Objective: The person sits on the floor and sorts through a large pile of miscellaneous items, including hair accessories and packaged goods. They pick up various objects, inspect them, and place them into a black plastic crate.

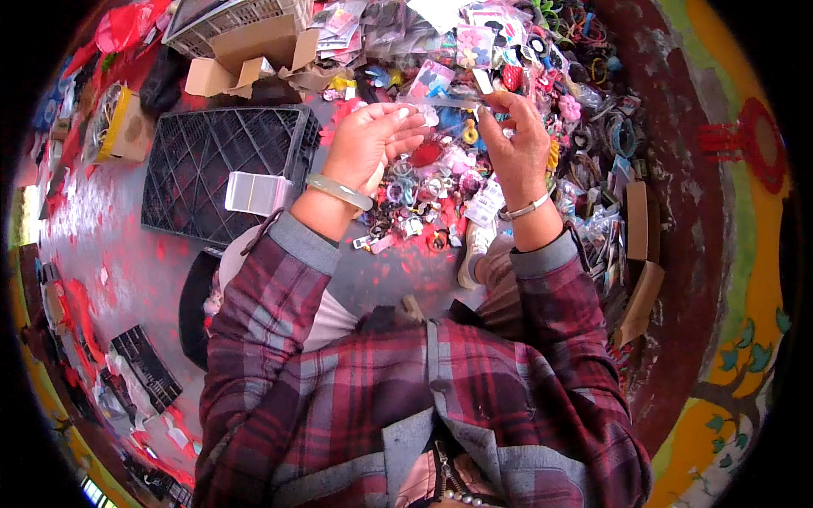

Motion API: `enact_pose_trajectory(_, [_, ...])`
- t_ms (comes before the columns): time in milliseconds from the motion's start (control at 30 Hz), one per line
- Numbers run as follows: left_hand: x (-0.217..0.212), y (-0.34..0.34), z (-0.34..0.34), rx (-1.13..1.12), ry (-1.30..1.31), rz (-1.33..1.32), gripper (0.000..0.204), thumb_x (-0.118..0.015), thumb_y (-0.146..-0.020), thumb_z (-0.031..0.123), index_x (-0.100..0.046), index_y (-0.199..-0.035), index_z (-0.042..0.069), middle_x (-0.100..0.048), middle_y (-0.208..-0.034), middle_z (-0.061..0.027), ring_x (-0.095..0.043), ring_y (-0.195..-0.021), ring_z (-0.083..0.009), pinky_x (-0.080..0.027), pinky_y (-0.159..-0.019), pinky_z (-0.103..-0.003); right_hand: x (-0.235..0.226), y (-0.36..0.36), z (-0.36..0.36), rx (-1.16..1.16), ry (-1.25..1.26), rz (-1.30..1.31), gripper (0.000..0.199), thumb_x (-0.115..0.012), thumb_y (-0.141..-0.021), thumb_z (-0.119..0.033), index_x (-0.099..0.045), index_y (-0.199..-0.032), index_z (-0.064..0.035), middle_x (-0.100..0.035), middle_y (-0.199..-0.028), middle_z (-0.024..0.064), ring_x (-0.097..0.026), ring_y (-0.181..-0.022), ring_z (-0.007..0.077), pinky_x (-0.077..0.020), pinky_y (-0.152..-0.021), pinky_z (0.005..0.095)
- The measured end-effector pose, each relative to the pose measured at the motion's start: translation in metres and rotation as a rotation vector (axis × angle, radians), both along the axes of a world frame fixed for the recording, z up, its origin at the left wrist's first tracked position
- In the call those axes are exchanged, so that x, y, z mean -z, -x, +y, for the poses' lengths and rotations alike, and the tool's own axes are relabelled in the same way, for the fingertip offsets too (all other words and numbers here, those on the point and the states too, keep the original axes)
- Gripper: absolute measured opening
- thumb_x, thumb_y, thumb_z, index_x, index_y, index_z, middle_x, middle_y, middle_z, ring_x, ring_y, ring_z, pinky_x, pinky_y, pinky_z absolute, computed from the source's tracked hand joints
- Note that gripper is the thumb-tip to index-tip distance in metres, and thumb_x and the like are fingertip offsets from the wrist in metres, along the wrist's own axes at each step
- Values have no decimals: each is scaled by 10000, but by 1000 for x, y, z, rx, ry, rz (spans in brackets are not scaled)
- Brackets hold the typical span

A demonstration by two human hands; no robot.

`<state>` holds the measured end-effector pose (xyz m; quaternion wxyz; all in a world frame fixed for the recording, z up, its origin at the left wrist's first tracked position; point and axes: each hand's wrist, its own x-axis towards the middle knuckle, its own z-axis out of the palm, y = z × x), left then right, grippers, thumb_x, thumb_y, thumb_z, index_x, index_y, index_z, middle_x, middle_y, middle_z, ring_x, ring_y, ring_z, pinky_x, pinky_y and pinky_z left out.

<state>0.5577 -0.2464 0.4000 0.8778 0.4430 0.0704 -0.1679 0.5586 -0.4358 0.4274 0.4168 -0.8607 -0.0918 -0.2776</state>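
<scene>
Both hands are raised in front of me over a heap of small accessories (440, 182). A clear plastic bag (453, 104) stretches between them, its pale upper strip catching the light. My right hand (518, 140) pinches one end between thumb and fingers. At the other end is my left hand (370, 140), fingers curled together around the bag's edge; the exact grip is partly hidden. Through and below the bag show hair ties, a yellow ring-shaped piece (470, 131) and a red piece (428, 153). A white printed card (486, 203) lies below my right hand.
Left of me, a black plastic crate (190, 182) carries a stack of clear plastic sleeves (257, 193). Behind it stand an open cardboard box (241, 55) and a pale basket (199, 30). A yellow-edged carton (127, 127) is farther left. Cardboard pieces (638, 220) edge the heap's right.
</scene>
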Motion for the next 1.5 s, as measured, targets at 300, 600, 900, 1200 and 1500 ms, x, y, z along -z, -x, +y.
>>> enact_pose_trajectory(300, [1,10,-16,160,-128,-152,241,-424,-906,90,-518,-1072,-57,-596,-979,-111,-613,-859,-172,-525,-749,-288,5,4,22,-230,359,-256,114,-625,-677,-86,-638,-791,-85,-593,-721,43,-564,-679,228,-446,-619,338])
enact_pose_trajectory(600, [13,17,-22,-19,-707,-614,192,-449,-860,62,-597,-961,-8,-615,-716,-121,-600,-626,-168,-464,-567,-294,5,8,25,-200,522,-254,51,-584,-658,-103,-585,-710,-99,-534,-677,29,-535,-665,222,-424,-611,343])
enact_pose_trajectory(900, [21,16,-25,-51,-750,-689,157,-474,-842,77,-607,-907,24,-582,-685,-177,-589,-600,-283,-444,-534,-325,6,9,23,-260,526,-222,58,-592,-640,-118,-542,-659,-95,-506,-672,46,-524,-691,232,-419,-615,353])
enact_pose_trajectory(1200, [12,17,-22,86,-820,-648,233,-457,-866,14,-578,-1059,-35,-635,-835,-61,-571,-760,-75,-475,-650,-225,6,7,20,-276,574,-257,73,-585,-638,-116,-519,-652,-89,-493,-668,55,-510,-678,236,-414,-607,353])
enact_pose_trajectory(1500, [0,17,-18,100,-717,-491,226,-493,-882,80,-580,-1046,-49,-628,-920,-65,-580,-818,-89,-490,-720,-237,4,3,21,-226,227,-185,120,-624,-613,-20,-543,-684,-72,-545,-665,73,-544,-632,254,-445,-592,339])
